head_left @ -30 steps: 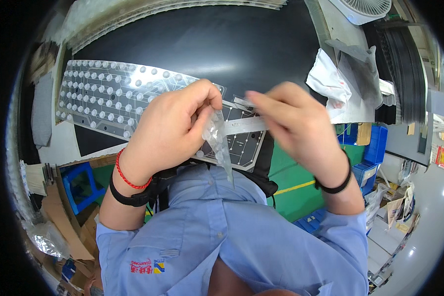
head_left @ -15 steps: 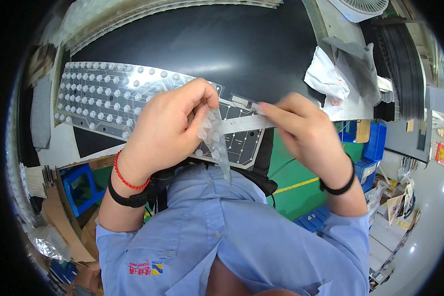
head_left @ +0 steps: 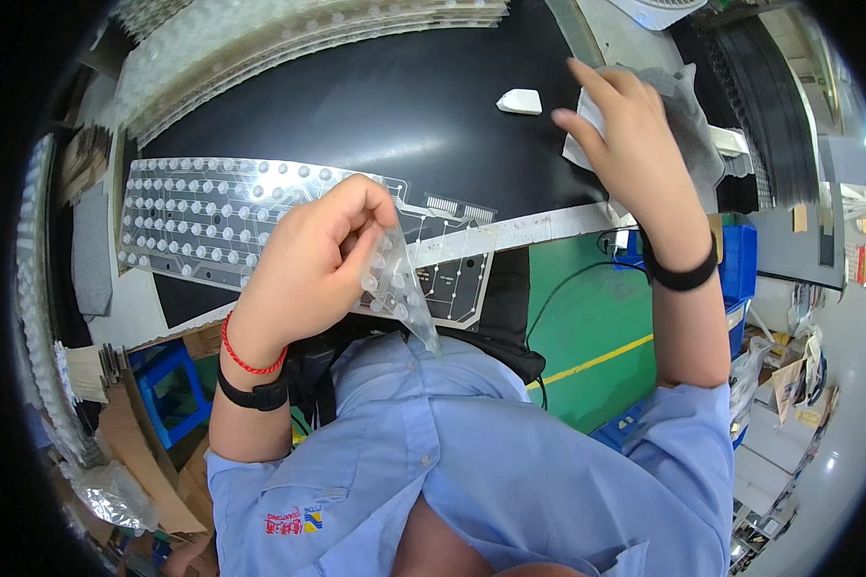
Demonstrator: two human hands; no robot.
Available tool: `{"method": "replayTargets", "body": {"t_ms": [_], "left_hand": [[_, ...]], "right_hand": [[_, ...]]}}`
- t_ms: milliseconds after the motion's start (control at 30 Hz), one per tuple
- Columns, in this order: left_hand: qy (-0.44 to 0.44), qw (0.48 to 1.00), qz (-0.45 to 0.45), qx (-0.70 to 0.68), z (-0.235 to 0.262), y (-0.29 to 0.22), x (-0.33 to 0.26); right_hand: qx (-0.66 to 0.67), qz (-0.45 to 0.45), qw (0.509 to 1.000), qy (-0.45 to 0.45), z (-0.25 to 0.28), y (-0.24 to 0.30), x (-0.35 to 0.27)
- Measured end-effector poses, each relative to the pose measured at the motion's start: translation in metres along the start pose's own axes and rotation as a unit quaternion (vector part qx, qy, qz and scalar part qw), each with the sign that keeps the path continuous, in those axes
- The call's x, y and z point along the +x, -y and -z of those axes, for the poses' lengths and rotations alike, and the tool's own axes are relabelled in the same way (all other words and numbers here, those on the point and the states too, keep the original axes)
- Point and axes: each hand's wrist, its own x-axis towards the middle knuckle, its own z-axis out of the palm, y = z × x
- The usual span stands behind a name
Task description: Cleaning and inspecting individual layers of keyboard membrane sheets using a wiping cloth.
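My left hand (head_left: 310, 262) is curled, its fingers pinching a small clear piece of dimpled rubber-dome sheet (head_left: 394, 288) just above the near edge of the black counter (head_left: 375, 106), right over the end of the long clear keyboard membrane (head_left: 260, 216) that lies flat there. My right hand (head_left: 630, 144) is well apart from it at the far right of the counter, fingers loosely spread and resting on a grey-and-white cloth (head_left: 688, 106), gripping nothing that I can make out. A small white block (head_left: 520, 100) lies just beside that hand on the counter.
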Motion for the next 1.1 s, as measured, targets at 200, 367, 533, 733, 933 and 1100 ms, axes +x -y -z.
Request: {"method": "replayTargets", "body": {"t_ms": [200,367,533,733,933,1100], "left_hand": [[0.020,0.999,-0.023,-0.019,-0.005,0.005,0.000],[-0.010,0.997,-0.025,-0.069,-0.007,0.007,0.001],[-0.012,0.990,-0.005,-0.138,-0.004,0.009,-0.001],[-0.010,0.994,-0.002,-0.110,-0.006,0.005,-0.004],[0.003,0.995,-0.022,-0.097,-0.007,0.003,0.000],[-0.022,0.987,-0.026,-0.159,-0.007,0.003,-0.011]], "right_hand": [[0.035,-0.065,0.995,0.067,0.004,-0.019,-0.057],[0.187,-0.046,0.973,-0.124,0.016,0.015,-0.044],[0.260,0.151,0.953,0.023,-0.026,0.099,-0.040],[0.074,-0.067,0.976,0.194,0.062,-0.024,-0.128],[0.114,-0.038,0.983,-0.137,0.013,-0.031,-0.074],[0.196,-0.088,0.976,-0.041,0.004,0.053,-0.097]]}}
